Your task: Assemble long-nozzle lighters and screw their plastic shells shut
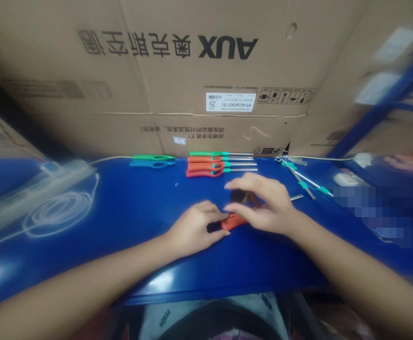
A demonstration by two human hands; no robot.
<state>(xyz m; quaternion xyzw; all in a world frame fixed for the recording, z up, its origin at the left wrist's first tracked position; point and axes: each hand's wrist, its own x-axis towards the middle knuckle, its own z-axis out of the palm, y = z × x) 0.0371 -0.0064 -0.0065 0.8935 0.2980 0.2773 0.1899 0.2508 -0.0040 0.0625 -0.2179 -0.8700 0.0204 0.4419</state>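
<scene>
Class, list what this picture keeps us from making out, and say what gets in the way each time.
All in the head view:
- Middle of the orange-red plastic handle: behind the right hand.
- What the dark rounded thing is: shadow and the right hand's fingers.
- Far end of the white coiled cable: cut off by the left edge.
- Smallest print on the white rectangular label: too small.
- Whatever lies right: pixelated patch.
</scene>
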